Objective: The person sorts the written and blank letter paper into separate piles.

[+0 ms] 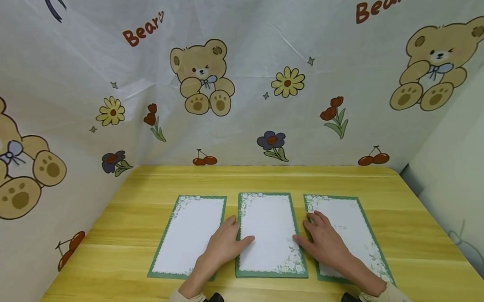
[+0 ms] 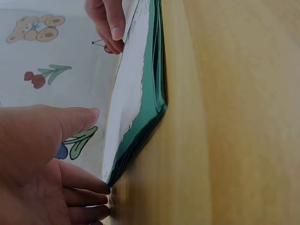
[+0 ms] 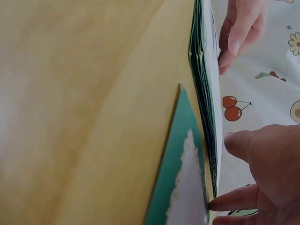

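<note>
A stack of green-bordered floral paper [image 1: 267, 241] lies in the middle of the table, its layered edges showing in the left wrist view. My left hand [image 1: 224, 244] is at its left side, fingertips at the edge and thumb reaching over the top sheet. On the opposite side, my right hand [image 1: 327, 244] has its thumb at the stack's right edge, while its fingers extend over the right-hand sheet [image 1: 358, 227]. Both hands have relaxed, spread fingers. A matching left-hand sheet [image 1: 193, 231] lies beyond my left hand, partly covered by the wrist.
The wood-grain table [image 1: 120, 248] runs back to a hanging cloth [image 1: 244, 123] printed with bears and flowers. Another stretch of cloth borders the left side. A pale surface [image 1: 465, 180] with a thin cord stands past the table's right edge.
</note>
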`<state>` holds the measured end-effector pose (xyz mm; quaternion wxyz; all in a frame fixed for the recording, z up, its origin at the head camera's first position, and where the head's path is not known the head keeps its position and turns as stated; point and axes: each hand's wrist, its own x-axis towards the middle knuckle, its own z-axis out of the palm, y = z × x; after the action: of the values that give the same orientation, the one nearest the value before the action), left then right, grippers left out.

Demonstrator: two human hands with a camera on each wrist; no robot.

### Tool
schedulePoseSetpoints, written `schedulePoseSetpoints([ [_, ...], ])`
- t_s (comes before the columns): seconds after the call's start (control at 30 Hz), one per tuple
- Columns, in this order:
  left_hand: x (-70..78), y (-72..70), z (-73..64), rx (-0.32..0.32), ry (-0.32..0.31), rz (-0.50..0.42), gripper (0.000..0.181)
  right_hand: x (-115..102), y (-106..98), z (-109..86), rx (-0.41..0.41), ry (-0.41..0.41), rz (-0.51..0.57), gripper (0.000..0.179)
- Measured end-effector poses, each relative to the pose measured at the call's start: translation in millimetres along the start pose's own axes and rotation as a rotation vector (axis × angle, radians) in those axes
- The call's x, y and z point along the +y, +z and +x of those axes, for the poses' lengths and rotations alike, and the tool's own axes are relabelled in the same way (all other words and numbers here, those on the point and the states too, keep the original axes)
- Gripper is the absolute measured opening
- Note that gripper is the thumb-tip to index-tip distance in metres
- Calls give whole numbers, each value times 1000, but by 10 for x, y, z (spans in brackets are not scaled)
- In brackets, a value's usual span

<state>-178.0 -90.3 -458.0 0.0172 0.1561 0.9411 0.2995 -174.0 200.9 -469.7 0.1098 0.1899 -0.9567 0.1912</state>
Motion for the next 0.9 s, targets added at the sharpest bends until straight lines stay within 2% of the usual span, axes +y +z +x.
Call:
schedulePoseSetpoints([
  [0.4,-21,15,9,-25,-3,-24,75,-67,11,1,-46,7,90,56],
  [0.67,-6,-1,14,-27,-4,-36,72,-75,-3,10,-53,6,97,60],
  [0.9,-15,-3,-2,-37,8,-40,73,-78,14,-6,-92,-5,93,62],
])
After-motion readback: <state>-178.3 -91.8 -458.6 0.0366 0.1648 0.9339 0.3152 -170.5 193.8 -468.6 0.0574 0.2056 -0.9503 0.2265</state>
